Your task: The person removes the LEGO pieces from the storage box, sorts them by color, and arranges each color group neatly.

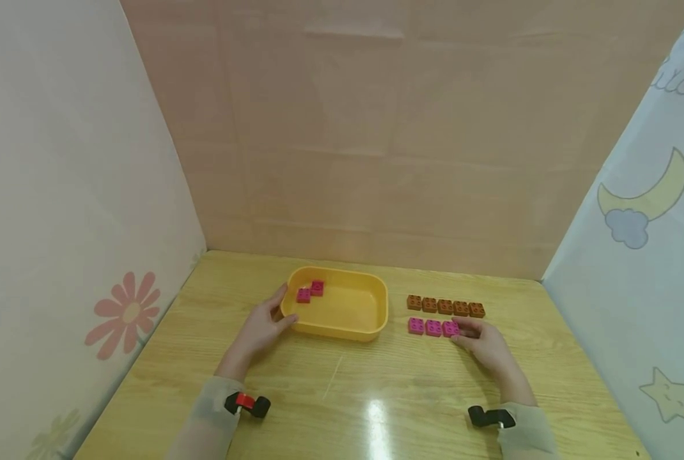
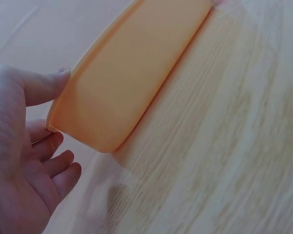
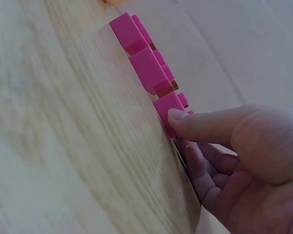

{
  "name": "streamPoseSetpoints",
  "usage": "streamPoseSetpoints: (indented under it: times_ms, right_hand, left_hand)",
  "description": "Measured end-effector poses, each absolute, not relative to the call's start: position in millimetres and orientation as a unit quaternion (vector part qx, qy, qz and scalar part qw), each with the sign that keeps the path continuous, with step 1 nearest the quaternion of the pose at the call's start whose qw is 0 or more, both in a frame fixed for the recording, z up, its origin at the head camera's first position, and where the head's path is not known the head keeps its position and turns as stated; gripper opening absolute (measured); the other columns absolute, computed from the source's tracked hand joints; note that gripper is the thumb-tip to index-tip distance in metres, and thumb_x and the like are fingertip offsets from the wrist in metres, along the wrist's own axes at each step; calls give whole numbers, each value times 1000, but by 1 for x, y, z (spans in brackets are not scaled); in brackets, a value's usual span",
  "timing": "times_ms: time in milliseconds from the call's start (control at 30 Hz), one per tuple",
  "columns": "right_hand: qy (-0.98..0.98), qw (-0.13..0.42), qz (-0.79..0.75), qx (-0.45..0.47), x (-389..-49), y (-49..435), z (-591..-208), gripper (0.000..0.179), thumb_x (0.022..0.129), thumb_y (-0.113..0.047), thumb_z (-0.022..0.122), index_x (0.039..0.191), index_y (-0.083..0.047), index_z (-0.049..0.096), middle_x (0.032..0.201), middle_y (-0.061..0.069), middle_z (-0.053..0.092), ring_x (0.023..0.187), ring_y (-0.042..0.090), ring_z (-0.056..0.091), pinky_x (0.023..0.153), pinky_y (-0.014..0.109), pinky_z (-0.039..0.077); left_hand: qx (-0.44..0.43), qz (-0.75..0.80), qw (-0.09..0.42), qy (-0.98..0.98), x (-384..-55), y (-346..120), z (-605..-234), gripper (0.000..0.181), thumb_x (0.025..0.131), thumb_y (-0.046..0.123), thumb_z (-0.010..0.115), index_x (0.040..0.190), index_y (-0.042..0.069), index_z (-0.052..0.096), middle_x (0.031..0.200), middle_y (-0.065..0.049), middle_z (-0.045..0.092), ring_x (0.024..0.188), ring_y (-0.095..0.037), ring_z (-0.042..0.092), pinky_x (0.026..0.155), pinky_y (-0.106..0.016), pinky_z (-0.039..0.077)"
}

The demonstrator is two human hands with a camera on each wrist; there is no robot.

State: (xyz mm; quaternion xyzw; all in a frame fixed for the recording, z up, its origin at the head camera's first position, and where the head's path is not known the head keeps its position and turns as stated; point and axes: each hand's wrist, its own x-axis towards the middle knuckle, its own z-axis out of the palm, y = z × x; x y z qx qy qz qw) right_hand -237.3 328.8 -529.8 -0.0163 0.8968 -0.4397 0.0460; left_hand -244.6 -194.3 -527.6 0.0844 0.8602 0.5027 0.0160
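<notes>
A yellow plastic tray [image 1: 348,333] stands on the table, with two pink toy bricks [image 1: 303,295] inside at its left end. My left hand [image 1: 264,326] grips the tray's left end; in the left wrist view its thumb [image 2: 49,87] lies at the rim and the other fingers are curled below it. To the right of the tray, three pink studded bricks [image 1: 433,328] lie in a row. My right hand [image 1: 486,345] pinches the rightmost pink brick [image 3: 167,113] between thumb and fingers, at the end of that row.
Behind the pink row, several brown bricks [image 1: 445,306] form a second row. The wooden table [image 1: 330,396] meets a tan back wall [image 1: 348,160]. Patterned cloth walls flank it, a left one [image 1: 77,211] and a right one [image 1: 635,287].
</notes>
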Motion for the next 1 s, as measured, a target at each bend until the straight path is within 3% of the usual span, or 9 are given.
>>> streamPoseSetpoints:
  times_ms: [667,1000]
  right_hand:
    - [896,54,-441,-14,-238,330,-531,54,100,-13,78,147,5,59,134,25,68,118,33,67,86,19,55]
    - [878,62,-475,2,-236,333,-526,59,99,-11,79,151,5,56,143,29,62,124,38,64,83,20,57]
  left_hand:
    - [74,499,23,863,-245,-192,-526,83,104,22,74,169,5,27,175,-11,25,161,-32,24,131,-49,22]
    - [88,503,13,860,-247,-193,-527,82,103,19,75,167,1,27,174,-15,24,160,-33,24,131,-48,21]
